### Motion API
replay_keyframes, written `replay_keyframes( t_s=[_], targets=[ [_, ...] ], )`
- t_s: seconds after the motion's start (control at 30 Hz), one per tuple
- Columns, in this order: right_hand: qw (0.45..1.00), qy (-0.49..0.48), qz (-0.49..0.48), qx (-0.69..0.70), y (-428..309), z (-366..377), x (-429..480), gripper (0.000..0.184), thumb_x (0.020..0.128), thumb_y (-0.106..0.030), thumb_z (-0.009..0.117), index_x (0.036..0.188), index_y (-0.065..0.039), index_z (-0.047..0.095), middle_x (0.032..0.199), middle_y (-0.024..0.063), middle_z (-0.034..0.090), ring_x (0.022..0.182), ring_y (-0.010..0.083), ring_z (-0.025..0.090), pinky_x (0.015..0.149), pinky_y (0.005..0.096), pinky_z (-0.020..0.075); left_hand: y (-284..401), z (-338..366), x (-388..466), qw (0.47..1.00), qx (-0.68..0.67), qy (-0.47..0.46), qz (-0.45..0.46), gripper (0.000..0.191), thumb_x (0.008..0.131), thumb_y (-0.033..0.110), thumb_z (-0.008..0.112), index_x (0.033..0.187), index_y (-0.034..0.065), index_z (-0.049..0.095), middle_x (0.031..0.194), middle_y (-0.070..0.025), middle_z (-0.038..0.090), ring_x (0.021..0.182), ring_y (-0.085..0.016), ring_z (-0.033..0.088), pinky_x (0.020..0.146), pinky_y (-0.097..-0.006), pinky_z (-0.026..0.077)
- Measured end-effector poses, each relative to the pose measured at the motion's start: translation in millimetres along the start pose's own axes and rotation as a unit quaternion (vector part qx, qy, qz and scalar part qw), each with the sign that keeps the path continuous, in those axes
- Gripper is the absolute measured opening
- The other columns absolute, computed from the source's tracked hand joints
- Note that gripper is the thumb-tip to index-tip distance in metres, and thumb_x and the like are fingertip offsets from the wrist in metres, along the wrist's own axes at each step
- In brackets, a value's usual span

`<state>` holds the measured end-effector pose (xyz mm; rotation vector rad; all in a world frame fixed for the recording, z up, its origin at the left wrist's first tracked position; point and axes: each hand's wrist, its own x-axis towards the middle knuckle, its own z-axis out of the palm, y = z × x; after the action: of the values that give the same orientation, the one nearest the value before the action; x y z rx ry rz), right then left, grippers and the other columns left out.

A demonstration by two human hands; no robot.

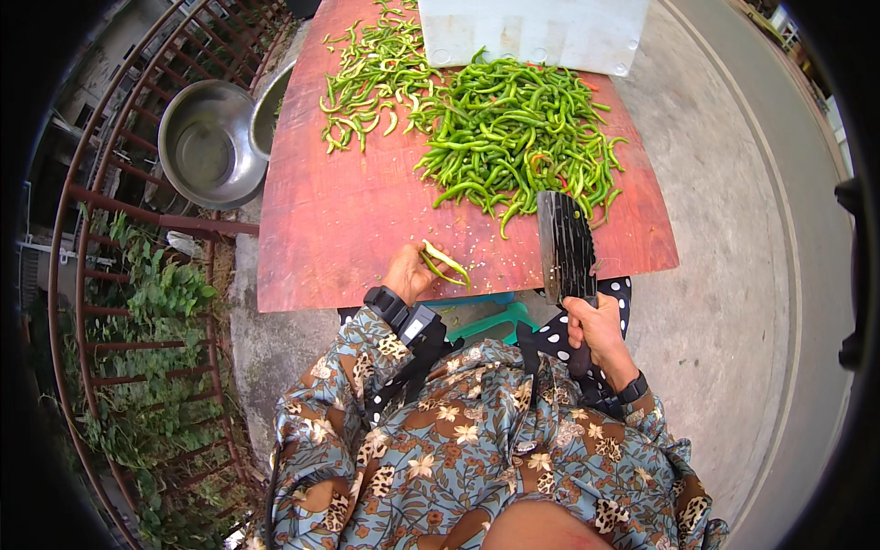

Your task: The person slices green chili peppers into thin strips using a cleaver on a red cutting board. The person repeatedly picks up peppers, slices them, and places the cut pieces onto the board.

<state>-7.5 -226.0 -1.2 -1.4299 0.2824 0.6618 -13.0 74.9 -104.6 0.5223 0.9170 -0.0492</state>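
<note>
My left hand (411,272) holds a slit green chili pepper (447,261), its two halves spread, above the front edge of the red wooden table (330,240). The fingers of my right hand (597,328) are closed around the handle of a cleaver (568,247), whose broad dark blade points away from me over the table's front right part. Beyond the blade lies a large pile of whole green chilies (515,137) with a few red ones. Behind and to the left, paler chilies (378,82), many looking cut open, are spread out. Small seeds dot the wood between my hands.
A white plastic box (529,31) stands at the table's far side. Two metal basins, one empty-looking (206,144) and one partly hidden (265,113), are left of the table by a rusty railing (86,289). A green plastic stool (496,322) shows under the front edge.
</note>
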Motion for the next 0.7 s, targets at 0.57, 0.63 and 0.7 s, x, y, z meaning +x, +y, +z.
replay_keyframes(
  t_s=[0.57,0.63,0.7],
  targets=[
    [0.998,0.052,0.016,0.026,15,-22,0,0.021,0.079,-0.008,0.058,0.061,-0.004,0.047,0.049,0.0009,0.044,0.035,0.008,0.04,0.03,0.0238,0.0311,7,78,18,0.89,0.402,-0.056,0.208,0.015,0.079,0.016,0.058,0.081,0.0014,0.061,0.07,-0.0061,0.063,0.061,-0.014,0.059,0.057,-0.0271,0.045],
    [0.998,0.044,0.01,0.034,15,-24,-1,0.02,0.079,-0.008,0.057,0.062,-0.005,0.047,0.049,0.0007,0.044,0.035,0.0078,0.04,0.03,0.0237,0.0309,-29,84,25,0.753,0.546,-0.063,0.36,0.015,0.077,0.013,0.058,0.079,-0.0021,0.06,0.074,-0.0109,0.063,0.062,-0.02,0.059,0.058,-0.0304,0.046],
    [0.998,0.049,0.014,0.029,17,-24,-3,0.02,0.079,-0.008,0.058,0.062,-0.005,0.047,0.049,0.0006,0.045,0.035,0.0077,0.04,0.03,0.0237,0.0308,-48,95,30,0.63,0.601,-0.077,0.485,0.018,0.074,0.011,0.059,0.085,-0.0029,0.059,0.082,-0.0169,0.062,0.072,-0.028,0.059,0.066,-0.036,0.047]
  ],
)
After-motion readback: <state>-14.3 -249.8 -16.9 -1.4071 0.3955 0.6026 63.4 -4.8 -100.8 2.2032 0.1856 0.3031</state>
